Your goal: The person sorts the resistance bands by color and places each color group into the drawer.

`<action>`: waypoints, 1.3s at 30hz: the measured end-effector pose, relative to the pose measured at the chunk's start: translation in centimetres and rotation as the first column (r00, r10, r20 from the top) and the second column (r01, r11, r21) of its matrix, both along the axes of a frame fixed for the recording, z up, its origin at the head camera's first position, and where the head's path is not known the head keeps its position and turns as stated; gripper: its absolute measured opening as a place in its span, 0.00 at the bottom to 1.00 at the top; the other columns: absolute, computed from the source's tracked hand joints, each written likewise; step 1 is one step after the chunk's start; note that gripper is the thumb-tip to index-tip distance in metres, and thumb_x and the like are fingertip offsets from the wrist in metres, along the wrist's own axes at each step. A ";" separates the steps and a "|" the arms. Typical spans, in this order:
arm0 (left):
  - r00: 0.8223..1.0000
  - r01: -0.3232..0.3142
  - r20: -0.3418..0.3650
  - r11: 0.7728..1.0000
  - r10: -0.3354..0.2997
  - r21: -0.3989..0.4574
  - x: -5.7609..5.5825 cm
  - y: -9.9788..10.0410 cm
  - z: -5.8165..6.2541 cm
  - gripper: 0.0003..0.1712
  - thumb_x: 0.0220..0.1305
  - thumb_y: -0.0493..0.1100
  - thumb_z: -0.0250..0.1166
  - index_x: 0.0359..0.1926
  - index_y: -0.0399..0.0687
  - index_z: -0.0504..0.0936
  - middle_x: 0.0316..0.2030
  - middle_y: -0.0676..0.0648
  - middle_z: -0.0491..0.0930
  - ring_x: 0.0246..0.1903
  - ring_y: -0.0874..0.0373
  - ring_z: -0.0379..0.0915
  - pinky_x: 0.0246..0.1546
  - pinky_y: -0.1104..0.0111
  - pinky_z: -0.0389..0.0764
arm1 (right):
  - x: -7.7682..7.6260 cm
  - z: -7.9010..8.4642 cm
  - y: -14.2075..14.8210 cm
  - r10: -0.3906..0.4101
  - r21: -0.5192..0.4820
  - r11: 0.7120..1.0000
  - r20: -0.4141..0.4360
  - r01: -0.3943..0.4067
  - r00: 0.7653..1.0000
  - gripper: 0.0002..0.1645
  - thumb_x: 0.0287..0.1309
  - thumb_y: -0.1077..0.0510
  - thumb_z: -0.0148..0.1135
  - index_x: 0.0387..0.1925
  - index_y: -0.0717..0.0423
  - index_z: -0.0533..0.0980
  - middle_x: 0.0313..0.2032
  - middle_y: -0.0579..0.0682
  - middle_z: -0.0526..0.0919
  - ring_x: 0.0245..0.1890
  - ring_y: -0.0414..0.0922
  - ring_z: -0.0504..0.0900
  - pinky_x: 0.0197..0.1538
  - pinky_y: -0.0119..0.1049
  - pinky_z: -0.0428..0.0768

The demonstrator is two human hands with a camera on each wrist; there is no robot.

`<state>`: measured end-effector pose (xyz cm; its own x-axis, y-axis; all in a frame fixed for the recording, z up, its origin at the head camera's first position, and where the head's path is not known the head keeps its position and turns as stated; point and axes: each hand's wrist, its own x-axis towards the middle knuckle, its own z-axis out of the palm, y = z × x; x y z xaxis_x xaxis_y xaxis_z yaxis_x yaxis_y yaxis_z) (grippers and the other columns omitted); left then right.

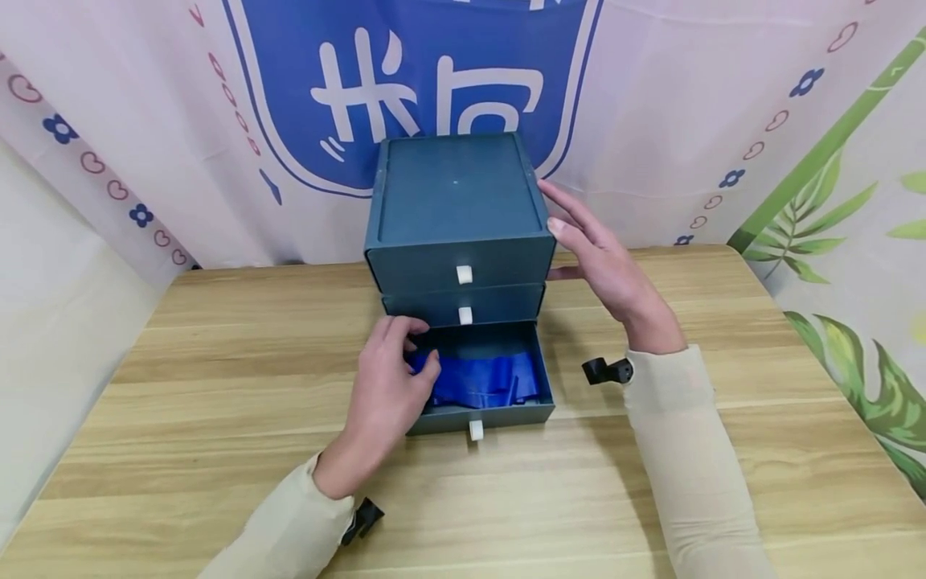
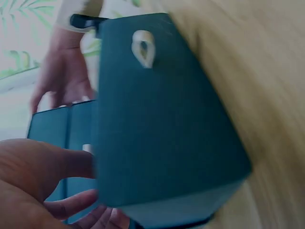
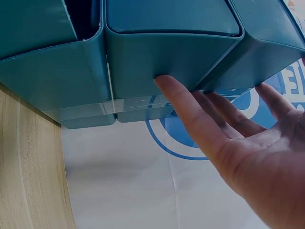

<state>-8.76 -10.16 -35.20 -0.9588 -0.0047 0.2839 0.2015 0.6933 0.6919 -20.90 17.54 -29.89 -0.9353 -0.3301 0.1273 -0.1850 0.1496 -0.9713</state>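
Observation:
A dark teal cabinet (image 1: 459, 265) with three stacked drawers stands on the table. Its bottom drawer (image 1: 538, 414) is pulled out, and shiny blue fabric (image 1: 499, 379) lies inside. My left hand (image 1: 387, 374) is over that drawer's left side, thumb and forefinger apart with blue fabric showing between them. In the left wrist view, the drawer front (image 2: 162, 119) hides the thumb tip. My right hand (image 1: 611, 269) rests its fingertips against the cabinet's right side near the top. Its fingers (image 3: 188, 114) spread along the side wall in the right wrist view.
Each drawer front has a white pull tab, such as the lowest tab (image 1: 476, 430). Behind the cabinet hangs a white curtain (image 1: 651, 145) with a blue emblem. The wooden table (image 1: 239, 386) extends to both sides. Black mounts sit at both wrists, including the right mount (image 1: 606, 371).

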 end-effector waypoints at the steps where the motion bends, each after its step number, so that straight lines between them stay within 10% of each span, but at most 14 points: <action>1: 1.000 0.004 -0.004 1.000 -0.004 0.016 0.2 -0.1 0.2 0.15 0.67 0.31 0.72 0.53 0.38 0.83 0.50 0.40 0.81 0.44 0.47 0.81 0.41 0.59 0.87 | 0.0 0.0 0.0 0.001 -0.002 1.000 0.000 -0.001 1.000 0.33 0.83 0.42 0.47 0.83 0.23 0.59 0.85 0.39 0.57 0.79 0.58 0.66 0.64 0.71 0.80; 9: 0.966 0.167 0.138 0.932 -0.221 0.323 2.8 -0.3 1.1 0.09 0.72 0.36 0.71 0.50 0.48 0.87 0.45 0.46 0.88 0.42 0.56 0.83 0.39 0.71 0.86 | -0.2 0.1 0.0 0.006 -0.009 1.000 -0.010 -0.006 1.000 0.32 0.83 0.42 0.46 0.83 0.23 0.59 0.85 0.38 0.55 0.80 0.58 0.66 0.64 0.72 0.80; 14: 0.867 0.306 0.228 0.834 -0.444 0.460 4.5 0.1 0.5 0.09 0.73 0.37 0.70 0.52 0.43 0.87 0.43 0.41 0.88 0.38 0.54 0.86 0.35 0.64 0.90 | -0.2 0.0 0.0 0.010 -0.021 1.000 -0.012 -0.010 1.000 0.33 0.83 0.43 0.46 0.84 0.25 0.58 0.85 0.40 0.56 0.79 0.58 0.66 0.64 0.73 0.80; 18: 0.803 0.358 0.336 0.850 -0.492 0.388 5.7 0.4 -0.3 0.10 0.73 0.39 0.70 0.53 0.47 0.88 0.42 0.47 0.89 0.40 0.61 0.85 0.39 0.68 0.89 | -0.1 0.1 0.0 0.009 -0.024 1.000 -0.012 -0.009 1.000 0.33 0.83 0.43 0.46 0.84 0.27 0.58 0.85 0.41 0.57 0.79 0.58 0.66 0.64 0.74 0.79; 22: 0.812 0.334 0.377 0.884 -0.446 0.326 6.2 0.4 -1.3 0.11 0.72 0.37 0.71 0.53 0.47 0.89 0.43 0.49 0.90 0.42 0.60 0.87 0.44 0.73 0.87 | -0.1 0.1 0.0 0.016 -0.022 1.000 -0.011 -0.016 1.000 0.33 0.84 0.43 0.45 0.84 0.27 0.58 0.85 0.41 0.57 0.80 0.58 0.65 0.64 0.74 0.79; 39: 0.867 0.097 0.406 0.898 -0.288 0.430 4.4 0.5 -3.1 0.13 0.70 0.35 0.72 0.53 0.46 0.90 0.49 0.47 0.91 0.50 0.56 0.87 0.49 0.72 0.86 | 0.1 0.1 -0.1 0.014 -0.022 1.000 -0.004 -0.014 1.000 0.33 0.83 0.42 0.46 0.84 0.27 0.58 0.85 0.40 0.58 0.79 0.57 0.66 0.63 0.71 0.80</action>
<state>-4.32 -9.65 -38.27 -0.9708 0.1769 -0.1622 -0.0960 0.3332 0.9379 -20.80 17.46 -29.81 -0.9301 -0.3401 0.1385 -0.1908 0.1252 -0.9736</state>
